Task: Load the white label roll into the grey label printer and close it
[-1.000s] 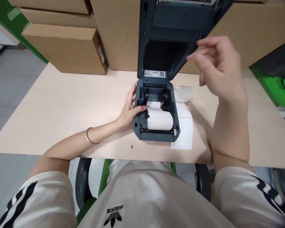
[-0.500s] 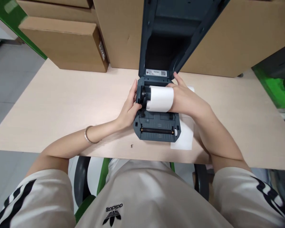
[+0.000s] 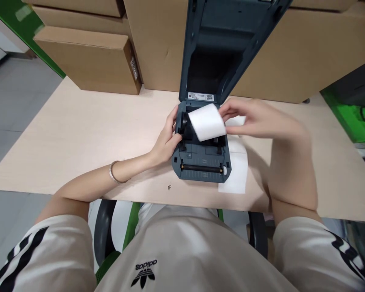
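Observation:
A dark grey label printer lies on the table with its lid raised at the back. My left hand grips the printer's left edge, thumb on top by the inner compartment. A white paper roll sits tilted over that compartment, its left end raised. At its right end my right hand holds the roll between thumb and fingers. White paper sheets lie flat on the table, partly under the printer's right side.
Cardboard boxes stand along the back of the light wooden table. A tiny dark object lies near the front edge. Chair armrests show below the table's front.
My right hand has drawn back to the right, out from behind the roll. The roll has gone from level in the compartment to tilted and partly lifted. My left hand has stayed put.

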`<state>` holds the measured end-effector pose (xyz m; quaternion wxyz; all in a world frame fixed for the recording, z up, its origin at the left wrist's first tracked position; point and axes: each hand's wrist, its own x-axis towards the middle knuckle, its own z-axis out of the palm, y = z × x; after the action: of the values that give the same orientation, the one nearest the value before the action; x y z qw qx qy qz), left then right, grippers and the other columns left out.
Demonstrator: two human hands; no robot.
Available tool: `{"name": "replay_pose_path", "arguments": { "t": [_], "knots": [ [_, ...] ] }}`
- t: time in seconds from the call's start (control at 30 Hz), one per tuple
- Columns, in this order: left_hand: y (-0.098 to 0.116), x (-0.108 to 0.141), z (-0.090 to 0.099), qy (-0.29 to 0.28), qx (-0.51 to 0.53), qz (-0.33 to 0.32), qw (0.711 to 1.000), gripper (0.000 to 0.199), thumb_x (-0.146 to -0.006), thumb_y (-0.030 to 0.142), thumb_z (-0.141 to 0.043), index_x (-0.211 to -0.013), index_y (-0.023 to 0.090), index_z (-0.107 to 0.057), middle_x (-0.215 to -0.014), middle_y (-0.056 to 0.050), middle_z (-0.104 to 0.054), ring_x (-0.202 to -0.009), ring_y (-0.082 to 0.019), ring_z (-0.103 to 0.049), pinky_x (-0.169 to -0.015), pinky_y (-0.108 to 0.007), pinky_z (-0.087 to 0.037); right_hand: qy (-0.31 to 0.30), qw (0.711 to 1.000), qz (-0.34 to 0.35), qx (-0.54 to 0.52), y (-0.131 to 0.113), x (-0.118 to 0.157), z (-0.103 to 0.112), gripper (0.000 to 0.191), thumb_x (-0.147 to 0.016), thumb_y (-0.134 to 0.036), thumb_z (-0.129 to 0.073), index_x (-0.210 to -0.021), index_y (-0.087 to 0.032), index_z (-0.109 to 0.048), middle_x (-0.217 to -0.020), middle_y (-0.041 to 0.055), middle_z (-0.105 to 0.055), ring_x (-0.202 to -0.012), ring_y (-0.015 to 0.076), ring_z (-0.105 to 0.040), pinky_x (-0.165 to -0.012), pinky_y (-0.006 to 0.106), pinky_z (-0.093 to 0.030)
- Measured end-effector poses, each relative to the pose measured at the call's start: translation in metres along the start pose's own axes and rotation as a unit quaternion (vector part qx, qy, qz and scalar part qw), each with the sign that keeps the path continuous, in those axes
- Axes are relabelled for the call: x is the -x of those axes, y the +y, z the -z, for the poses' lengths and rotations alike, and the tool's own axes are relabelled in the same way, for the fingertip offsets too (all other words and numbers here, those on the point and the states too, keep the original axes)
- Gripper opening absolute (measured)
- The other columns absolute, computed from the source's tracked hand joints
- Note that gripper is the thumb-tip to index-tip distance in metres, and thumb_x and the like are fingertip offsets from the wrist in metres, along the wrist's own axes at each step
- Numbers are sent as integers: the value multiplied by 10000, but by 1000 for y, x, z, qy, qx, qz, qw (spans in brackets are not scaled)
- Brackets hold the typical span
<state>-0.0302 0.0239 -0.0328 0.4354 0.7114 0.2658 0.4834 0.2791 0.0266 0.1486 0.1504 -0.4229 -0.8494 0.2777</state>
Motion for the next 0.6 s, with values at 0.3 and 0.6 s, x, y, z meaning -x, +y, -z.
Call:
{"name": "replay_pose_path", "arguments": {
  "t": [0.3,0.6],
  "knots": [
    [-2,2,0,22,0,1,1000,967,-1028,707,-690,-1845,379,-289,-2006,-81,-354,-1880,-422,-316,-1562,-648,-271,41,948,-316,-17,99,55,89,167,-953,-281,-904,-1108,-330,-944,-1306,89,-911,-1217,259,-838,-1078,444,-618],
    [-5,3,2,20,-19,-13,1000,928,-1037,770,-659,-1810,398,-302,-1968,-92,-399,-1825,-424,-410,-1513,-649,-368,-105,954,-271,-68,187,55,64,260,-768,-513,-989,-907,-343,-851,-1024,61,-900,-927,254,-789,-902,435,-604]
  ]
}}
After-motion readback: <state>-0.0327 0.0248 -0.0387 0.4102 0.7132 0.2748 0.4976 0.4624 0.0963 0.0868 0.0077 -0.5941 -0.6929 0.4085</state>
